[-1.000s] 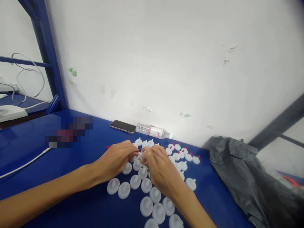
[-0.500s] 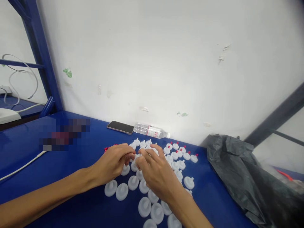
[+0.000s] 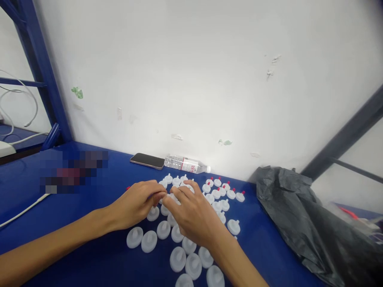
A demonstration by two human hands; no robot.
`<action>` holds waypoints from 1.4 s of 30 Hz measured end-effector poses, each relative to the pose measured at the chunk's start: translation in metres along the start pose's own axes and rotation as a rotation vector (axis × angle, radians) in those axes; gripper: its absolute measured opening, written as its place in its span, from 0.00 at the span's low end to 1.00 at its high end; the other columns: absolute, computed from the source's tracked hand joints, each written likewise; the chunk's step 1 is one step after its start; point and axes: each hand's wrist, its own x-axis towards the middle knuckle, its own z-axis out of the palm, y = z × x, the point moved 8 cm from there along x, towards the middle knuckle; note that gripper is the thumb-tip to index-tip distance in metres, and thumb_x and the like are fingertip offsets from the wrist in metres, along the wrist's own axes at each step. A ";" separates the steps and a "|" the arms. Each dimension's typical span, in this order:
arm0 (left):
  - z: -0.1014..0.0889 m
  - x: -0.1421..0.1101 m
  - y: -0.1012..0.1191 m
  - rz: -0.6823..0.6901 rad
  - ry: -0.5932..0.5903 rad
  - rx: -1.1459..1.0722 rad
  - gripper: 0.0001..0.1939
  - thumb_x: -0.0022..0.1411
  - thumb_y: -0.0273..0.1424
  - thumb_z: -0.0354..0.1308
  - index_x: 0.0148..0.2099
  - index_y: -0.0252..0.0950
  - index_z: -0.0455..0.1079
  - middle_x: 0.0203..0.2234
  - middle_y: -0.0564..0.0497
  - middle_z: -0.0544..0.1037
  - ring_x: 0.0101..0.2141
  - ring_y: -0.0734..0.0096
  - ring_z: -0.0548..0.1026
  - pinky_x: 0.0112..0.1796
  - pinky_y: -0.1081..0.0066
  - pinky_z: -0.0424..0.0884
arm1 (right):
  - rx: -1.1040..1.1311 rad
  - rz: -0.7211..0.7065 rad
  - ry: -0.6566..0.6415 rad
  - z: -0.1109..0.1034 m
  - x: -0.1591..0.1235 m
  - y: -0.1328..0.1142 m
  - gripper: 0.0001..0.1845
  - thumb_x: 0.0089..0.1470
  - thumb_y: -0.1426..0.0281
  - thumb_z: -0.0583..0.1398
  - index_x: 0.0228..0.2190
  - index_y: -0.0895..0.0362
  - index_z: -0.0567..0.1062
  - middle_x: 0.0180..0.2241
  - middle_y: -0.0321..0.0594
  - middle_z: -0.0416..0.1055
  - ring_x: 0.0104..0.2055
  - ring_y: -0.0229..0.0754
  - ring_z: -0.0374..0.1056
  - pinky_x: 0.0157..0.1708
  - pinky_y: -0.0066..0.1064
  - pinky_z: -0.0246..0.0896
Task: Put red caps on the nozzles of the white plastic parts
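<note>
Both hands (image 3: 191, 213) now closer together

The stemmed lids (image 3: 177, 259) spread over the middle of the tabletop (image 3: 263, 247), from near the person back toward the wall (image 3: 167, 79). Behind them, close to the wall, a smartphone (image 3: 147, 160) lies just left of a water bottle (image 3: 174, 162) on its side. Over to the left runs a cable (image 3: 24, 211); a plastic bag (image 3: 299, 215) sits right of the lids.
</note>
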 end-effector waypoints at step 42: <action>-0.005 0.000 -0.081 -0.382 -0.171 0.838 0.08 0.62 0.37 0.57 0.35 0.43 0.76 0.33 0.49 0.81 0.39 0.55 0.75 0.29 0.67 0.70 | 0.205 0.553 -0.309 0.059 -0.065 0.103 0.24 0.66 0.60 0.41 0.55 0.43 0.68 0.55 0.37 0.70 0.60 0.52 0.62 0.61 0.54 0.51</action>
